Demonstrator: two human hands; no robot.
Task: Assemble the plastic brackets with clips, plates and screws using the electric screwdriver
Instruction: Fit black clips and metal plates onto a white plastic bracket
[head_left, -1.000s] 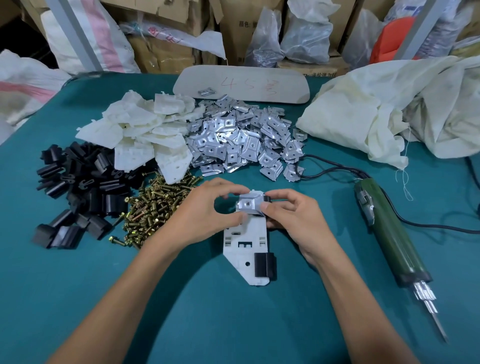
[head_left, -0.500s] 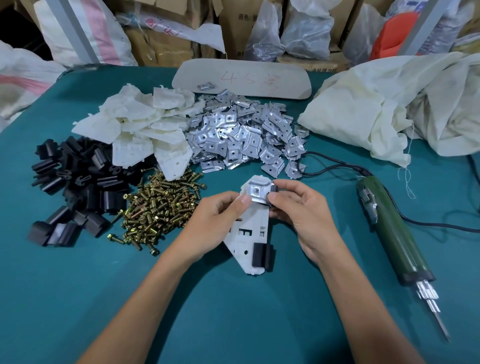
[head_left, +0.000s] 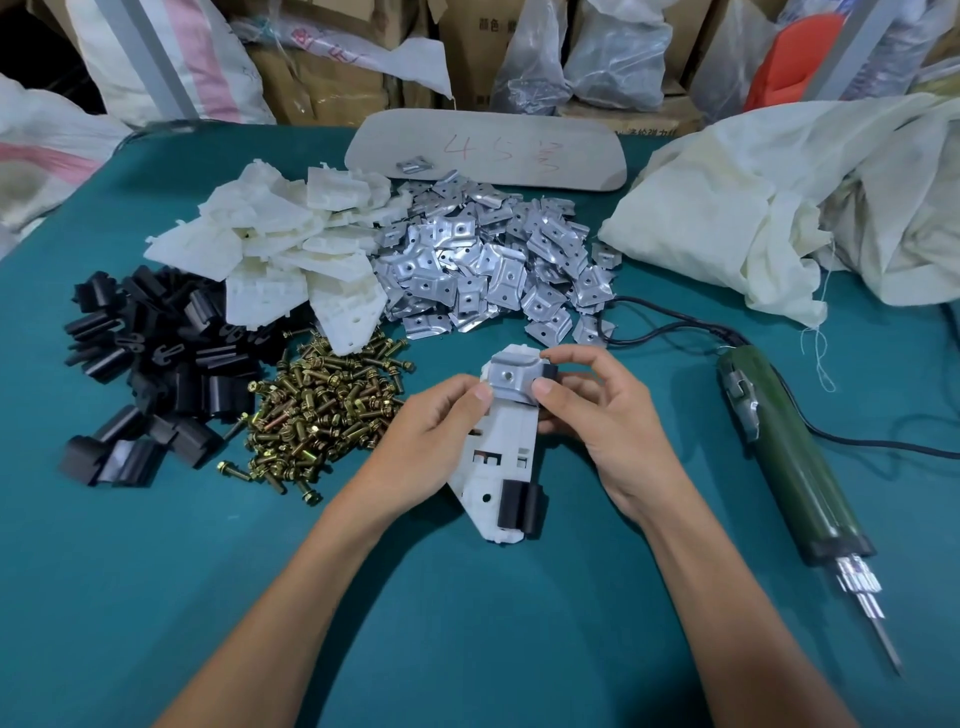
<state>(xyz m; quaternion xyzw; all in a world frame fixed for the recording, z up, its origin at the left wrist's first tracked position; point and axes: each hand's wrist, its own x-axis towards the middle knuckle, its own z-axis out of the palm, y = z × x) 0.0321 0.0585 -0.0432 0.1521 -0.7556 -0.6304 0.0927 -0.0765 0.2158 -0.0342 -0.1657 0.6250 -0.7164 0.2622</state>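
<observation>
Four stocks of parts lie on the far half of the teal bench (head_left: 156, 597): black clips (head_left: 150, 358) at far left, brass screws (head_left: 322, 410) just right of them, white plastic brackets (head_left: 280, 249) behind, metal plates (head_left: 493, 265) to the right of those.

Item in hand: one white bracket (head_left: 501, 457), held at centre between both hands, its near end resting on or just above the bench. One black clip (head_left: 517, 504) is seated on its near right edge; a second dark clip (head_left: 549, 373) shows at the far end, mostly hidden. One metal plate (head_left: 511, 375) lies on the far end, its centre hole facing up.

Left hand (head_left: 431, 431): fingers curled closed on the bracket's left edge, thumb tip at the plate's left side. Right hand (head_left: 602, 410): thumb and forefinger pinched on the plate's right edge, other fingers behind the bracket.

Electric screwdriver (head_left: 789, 457): green, lying on the bench at right, well apart from both hands, bit pointing near, cord (head_left: 675, 325) trailing far.

Step, as judged: seating and aligning the plate over the bracket's hole. No screw is fitted yet. The next move calls for one hand to keep the plate square while the other takes a screw from the pile, starts it in the hole, then fetches the screwdriver.
</observation>
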